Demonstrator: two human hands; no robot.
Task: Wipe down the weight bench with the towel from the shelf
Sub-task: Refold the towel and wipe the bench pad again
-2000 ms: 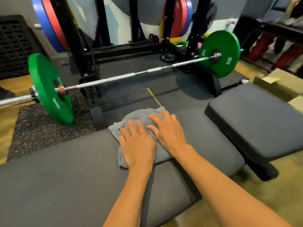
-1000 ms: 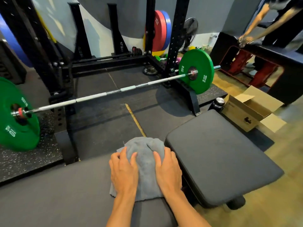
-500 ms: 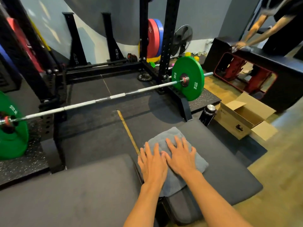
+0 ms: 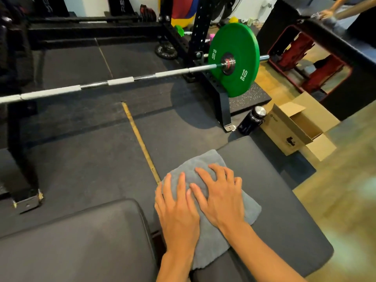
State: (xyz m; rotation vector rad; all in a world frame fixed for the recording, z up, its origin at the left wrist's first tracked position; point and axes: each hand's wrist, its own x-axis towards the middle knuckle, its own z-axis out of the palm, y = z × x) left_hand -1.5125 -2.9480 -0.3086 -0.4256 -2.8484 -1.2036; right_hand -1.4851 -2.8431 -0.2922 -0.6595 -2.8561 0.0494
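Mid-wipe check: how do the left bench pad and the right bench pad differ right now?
The right pad carries the towel, with the left hand and right hand flat on it; the left pad's visible part carries nothing. The left pad shows a soft sheen; the right pad looks duller. The left pad runs off frame; the right pad's outer end is in view. Both are dark and padded, split by a narrow gap.

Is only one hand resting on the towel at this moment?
No, the left hand and right hand both press flat on the towel.
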